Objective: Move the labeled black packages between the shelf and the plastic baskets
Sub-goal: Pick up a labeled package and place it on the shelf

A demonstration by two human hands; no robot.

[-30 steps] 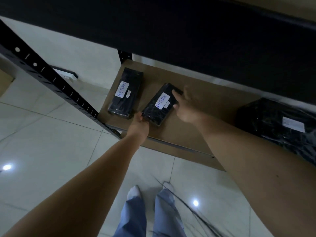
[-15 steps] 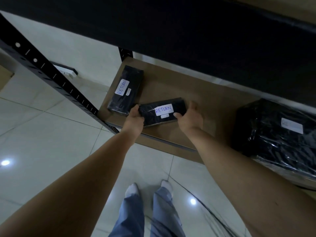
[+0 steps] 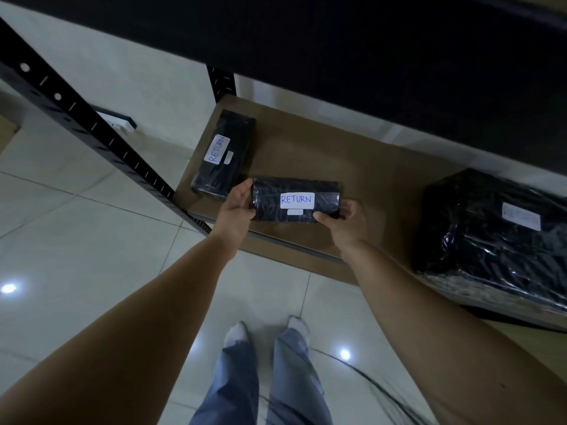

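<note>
label on large package blurred, perhaps "return"

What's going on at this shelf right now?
A person stands at a low shelf holding a small black package labelled RETURN by its ends, left hand on one end, right hand on the other, near the shelf's front edge. A second RETURN package lies on the shelf beside it, and a larger black wrapped package sits to the right. No basket is in view.
</note>
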